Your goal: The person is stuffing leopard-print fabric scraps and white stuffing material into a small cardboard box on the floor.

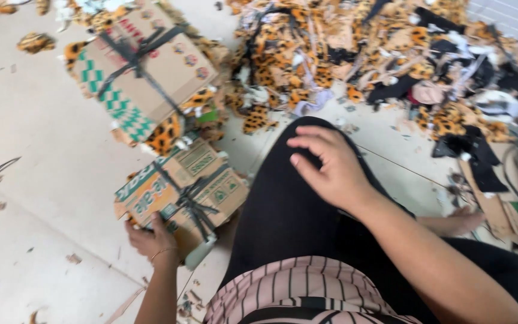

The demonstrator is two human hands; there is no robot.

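On the floor beside the knee: left hand [149, 239] gripping tied cardboard bundle [181, 193]; right hand [329, 166] open, empty, over black-clad knee [289, 204]. Second bundle [145, 75] behind, near scrap pile [391, 54].

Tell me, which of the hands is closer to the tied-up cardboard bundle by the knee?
Left. The left hand grips the near edge of the tied cardboard bundle. The right hand rests apart on the black-clad knee.
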